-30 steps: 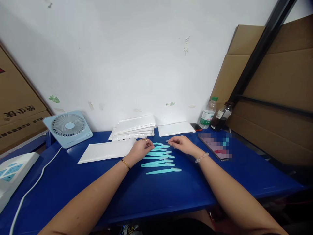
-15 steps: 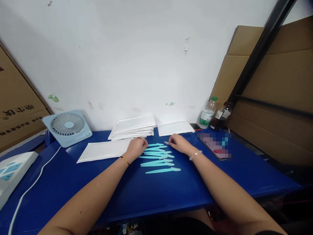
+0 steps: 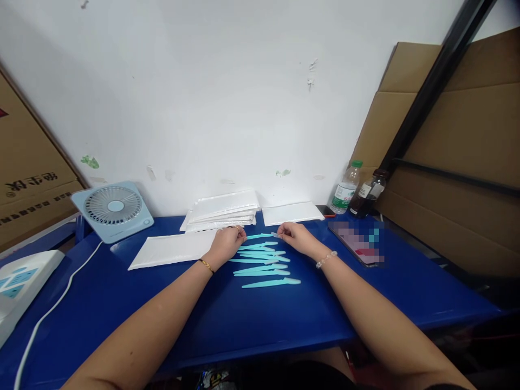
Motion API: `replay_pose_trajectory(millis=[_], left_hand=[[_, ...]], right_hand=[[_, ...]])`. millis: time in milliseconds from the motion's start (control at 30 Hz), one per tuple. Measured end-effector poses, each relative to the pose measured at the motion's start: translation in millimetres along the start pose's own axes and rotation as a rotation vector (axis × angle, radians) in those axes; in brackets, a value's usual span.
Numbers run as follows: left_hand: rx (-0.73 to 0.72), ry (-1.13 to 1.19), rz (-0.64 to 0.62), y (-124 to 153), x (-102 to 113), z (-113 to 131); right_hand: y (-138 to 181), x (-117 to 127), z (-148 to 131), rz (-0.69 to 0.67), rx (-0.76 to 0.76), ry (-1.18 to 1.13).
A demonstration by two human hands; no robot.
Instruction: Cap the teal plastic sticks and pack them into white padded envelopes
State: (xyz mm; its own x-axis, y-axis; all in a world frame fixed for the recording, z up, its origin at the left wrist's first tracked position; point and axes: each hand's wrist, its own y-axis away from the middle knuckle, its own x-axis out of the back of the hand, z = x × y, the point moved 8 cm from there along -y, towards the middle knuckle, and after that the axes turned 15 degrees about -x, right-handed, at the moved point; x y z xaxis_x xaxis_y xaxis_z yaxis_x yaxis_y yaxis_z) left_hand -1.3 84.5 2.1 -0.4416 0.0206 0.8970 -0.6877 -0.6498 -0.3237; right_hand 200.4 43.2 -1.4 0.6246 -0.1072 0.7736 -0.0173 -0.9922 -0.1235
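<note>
Near the far edge of the blue surface (image 3: 219,319) are the left hand (image 3: 224,245) and right hand (image 3: 299,238). Teal tools (image 3: 268,283) lie between them and the near edge. The left grip pinches another tool (image 3: 257,236); the right pinches a translucent cap (image 3: 275,235) at that tool's tip.

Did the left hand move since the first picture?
Yes: the left hand shifted a little left, judged against the stack of white packets.
</note>
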Motion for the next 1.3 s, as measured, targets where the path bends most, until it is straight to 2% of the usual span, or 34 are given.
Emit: replay_pose_trajectory(millis=[233, 400, 533, 633, 733, 833, 933, 1033, 1133, 1300], left_hand=[[-0.095, -0.014, -0.016, -3.2, 4.7, 23.1], [-0.125, -0.032, -0.172, 7.2, -6.7, 38.0], [-0.232, -0.052, -0.338, 21.1, -20.8, 55.8], [-0.246, -0.089, -0.382, 27.6, -24.2, 67.2], [-0.287, -0.157, -0.407, 32.8, -29.1, 82.0], [-0.288, -0.259, -0.41, 37.4, -34.6, 91.2], [-0.247, -0.277, -0.398, 40.4, -36.2, 94.0], [-0.225, -0.24, -0.391, 39.9, -33.6, 97.5], [-0.159, -0.22, -0.396, 34.6, -30.2, 97.6], [0.006, -0.215, -0.413, 23.5, -27.1, 91.0]], right_hand=[[11.5, -0.4, -21.0, -0.058, 0.029, -0.013], [20.5, -6.1, -20.8, -0.142, 0.087, 0.033], [39.1, -23.6, -32.2, -0.316, 0.186, 0.208], [56.5, -29.7, -47.4, -0.379, 0.208, 0.274], [74.7, -32.9, -64.8, -0.362, 0.245, 0.334], [84.5, -38.0, -73.8, -0.282, 0.273, 0.451], [81.7, -45.5, -75.1, -0.225, 0.284, 0.559], [73.2, -52.3, -74.9, -0.229, 0.292, 0.609], [66.0, -51.9, -75.0, -0.192, 0.311, 0.615], [58.9, -33.8, -64.8, -0.153, 0.312, 0.512]])
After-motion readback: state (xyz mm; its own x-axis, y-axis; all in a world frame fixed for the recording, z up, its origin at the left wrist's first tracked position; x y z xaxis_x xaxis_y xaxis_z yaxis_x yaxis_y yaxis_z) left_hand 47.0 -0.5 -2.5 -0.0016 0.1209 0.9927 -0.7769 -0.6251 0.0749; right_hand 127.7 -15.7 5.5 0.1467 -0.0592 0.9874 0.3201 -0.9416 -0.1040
